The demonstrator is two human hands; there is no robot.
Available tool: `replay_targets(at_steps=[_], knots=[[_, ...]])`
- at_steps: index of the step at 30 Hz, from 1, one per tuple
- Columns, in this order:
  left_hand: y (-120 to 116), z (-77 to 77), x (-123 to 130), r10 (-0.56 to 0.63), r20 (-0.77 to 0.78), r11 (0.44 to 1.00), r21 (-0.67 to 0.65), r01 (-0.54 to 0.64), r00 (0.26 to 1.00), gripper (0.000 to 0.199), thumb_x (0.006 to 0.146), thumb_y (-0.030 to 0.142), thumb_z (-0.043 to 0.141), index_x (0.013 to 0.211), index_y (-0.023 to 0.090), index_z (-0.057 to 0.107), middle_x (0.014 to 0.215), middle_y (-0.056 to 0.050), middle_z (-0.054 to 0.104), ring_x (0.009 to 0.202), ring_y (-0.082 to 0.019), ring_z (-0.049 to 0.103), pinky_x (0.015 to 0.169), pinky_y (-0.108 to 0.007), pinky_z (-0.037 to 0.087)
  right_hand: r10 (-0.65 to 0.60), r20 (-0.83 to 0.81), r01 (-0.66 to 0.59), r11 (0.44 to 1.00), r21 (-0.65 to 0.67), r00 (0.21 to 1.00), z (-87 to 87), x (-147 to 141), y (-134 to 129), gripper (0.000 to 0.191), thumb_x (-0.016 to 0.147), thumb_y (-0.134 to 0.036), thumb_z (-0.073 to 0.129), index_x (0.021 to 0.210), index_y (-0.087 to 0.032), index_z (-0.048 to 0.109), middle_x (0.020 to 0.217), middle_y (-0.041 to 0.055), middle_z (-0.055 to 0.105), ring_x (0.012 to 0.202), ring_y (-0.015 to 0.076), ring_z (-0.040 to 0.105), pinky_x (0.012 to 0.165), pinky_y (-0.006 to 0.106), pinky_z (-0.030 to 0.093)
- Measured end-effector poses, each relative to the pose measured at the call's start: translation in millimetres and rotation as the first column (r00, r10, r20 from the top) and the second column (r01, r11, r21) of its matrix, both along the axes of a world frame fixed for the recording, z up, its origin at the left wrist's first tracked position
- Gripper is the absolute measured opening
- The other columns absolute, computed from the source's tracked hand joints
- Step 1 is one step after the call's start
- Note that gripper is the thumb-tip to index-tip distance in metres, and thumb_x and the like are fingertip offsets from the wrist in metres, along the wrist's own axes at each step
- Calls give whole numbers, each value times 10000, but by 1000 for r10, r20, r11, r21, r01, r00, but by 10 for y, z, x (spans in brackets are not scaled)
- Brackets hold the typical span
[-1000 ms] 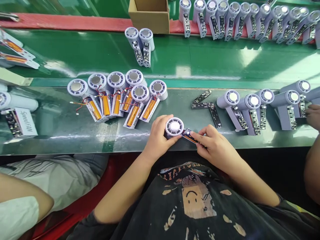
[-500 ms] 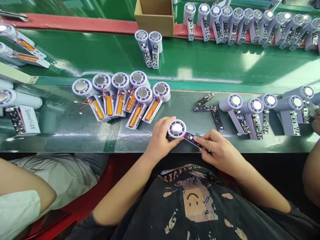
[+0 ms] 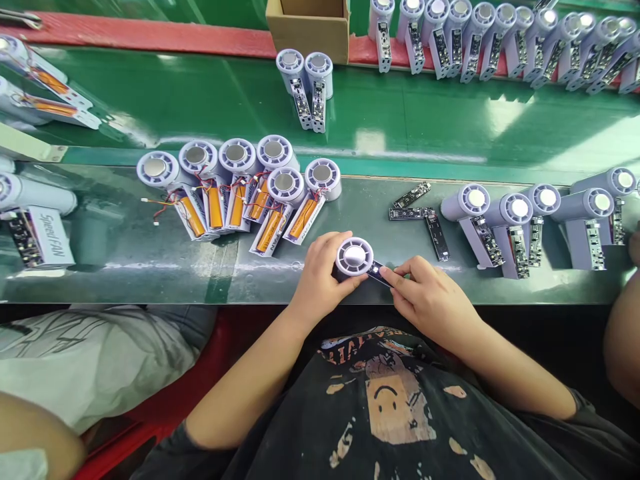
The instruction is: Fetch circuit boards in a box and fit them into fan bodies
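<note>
My left hand (image 3: 320,279) is closed around the head of a light purple handheld fan (image 3: 355,256), its round ringed face turned up. A dark circuit board (image 3: 377,272) sticks out to the right from beside the fan head. My right hand (image 3: 431,291) grips this board, with fingertips pressed along it, and covers most of its length. Whether the board sits inside the fan's handle is hidden by the fingers. Just beyond my right hand lie several loose circuit boards (image 3: 411,213) on the bench.
Several fans with orange batteries (image 3: 215,207) lie left on the bench (image 3: 150,280). Fans with boards fitted (image 3: 485,240) lie right. Two more fans (image 3: 310,93) stand on the green surface by a cardboard box (image 3: 307,37). A fan row (image 3: 470,40) lines the red strip. People sit on both sides.
My right hand has slid left along the board toward the fan head, so less of the board shows. The left hand keeps its hold. The camera view has shifted slightly.
</note>
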State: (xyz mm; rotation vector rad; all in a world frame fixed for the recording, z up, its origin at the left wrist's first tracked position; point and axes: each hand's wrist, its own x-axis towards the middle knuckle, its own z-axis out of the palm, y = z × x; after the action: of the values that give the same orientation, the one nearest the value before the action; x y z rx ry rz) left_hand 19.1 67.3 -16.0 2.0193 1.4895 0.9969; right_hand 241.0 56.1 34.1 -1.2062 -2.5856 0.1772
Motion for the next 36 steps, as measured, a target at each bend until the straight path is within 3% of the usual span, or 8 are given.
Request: replay_targets(at_steps=[6, 10, 13, 17, 22, 28, 32, 36], knots=[[3, -20, 2, 10, 1, 998, 60, -10, 1000, 600, 824, 456, 706, 1321, 209, 476, 1256, -114, 582, 1208, -265, 547, 1051, -437, 446, -42, -26, 43, 998, 35, 999, -27, 2, -21, 319, 919, -145, 530, 1197, -165, 685, 931, 113, 608, 829, 226, 535, 728, 397, 537], [-6, 41, -25, -35, -28, 996, 78, 37, 999, 661, 804, 454, 717, 1348, 198, 444, 1279, -126, 576, 1233, -279, 537, 1053, -451, 448, -50, -177, 28, 992, -124, 983, -111, 48, -5, 303, 930, -155, 541, 1198, -192, 677, 973, 99, 598, 852, 205, 539, 772, 386, 537], [-23, 185, -12, -63, -168, 990, 115, 83, 984, 740, 802, 442, 719, 1419, 205, 387, 1339, -141, 567, 1276, -304, 518, 1074, -490, 419, -115, -282, 54, 975, -216, 953, -177, 64, 9, 326, 921, -184, 585, 1240, -227, 634, 933, 65, 606, 848, 200, 561, 778, 382, 529], [-7, 430, 83, -136, -428, 958, 173, 229, 893, 368, 880, 320, 650, 1242, 280, 595, 1361, -63, 600, 1331, -312, 481, 1141, -575, 283, -218, -362, 121, 955, -271, 906, -226, 78, 5, 430, 883, -208, 649, 1297, -237, 537, 920, 40, 643, 865, 214, 598, 807, 410, 517], [102, 615, 174, -268, -484, 957, -37, 286, 833, 126, 902, 227, 610, 981, 244, 706, 1146, -30, 692, 1207, -282, 555, 1090, -565, 343, -234, -360, 129, 948, -291, 903, -191, 228, -78, 458, 855, -257, 686, 1283, -251, 521, 1016, 56, 654, 942, 234, 613, 860, 441, 511], [264, 660, 184, -421, -374, 906, -227, 358, 826, 99, 869, 225, 657, 953, 190, 696, 1040, -46, 654, 1048, -238, 557, 953, -427, 464, -125, -274, 93, 987, -128, 954, -126, 194, -175, 310, 892, -273, 635, 1197, -220, 624, 1092, 93, 637, 974, 236, 585, 848, 419, 495], [268, 632, 184, -396, -327, 916, -207, 343, 858, 95, 863, 197, 656, 951, 189, 690, 1019, -41, 645, 1038, -226, 548, 951, -405, 470, -40, -149, 41, 999, 8, 988, -202, 69, -107, 255, 930, -213, 565, 1150, -272, 679, 1084, 68, 652, 928, 204, 567, 821, 375, 486], [249, 626, 192, -387, -304, 919, -205, 337, 871, 85, 875, 192, 634, 939, 205, 688, 1021, -39, 648, 1029, -224, 556, 941, -409, 480, 4, -239, 15, 997, 75, 971, -309, 61, -30, 310, 920, -157, 550, 1184, -261, 675, 1017, 73, 639, 869, 182, 545, 806, 352, 505]])
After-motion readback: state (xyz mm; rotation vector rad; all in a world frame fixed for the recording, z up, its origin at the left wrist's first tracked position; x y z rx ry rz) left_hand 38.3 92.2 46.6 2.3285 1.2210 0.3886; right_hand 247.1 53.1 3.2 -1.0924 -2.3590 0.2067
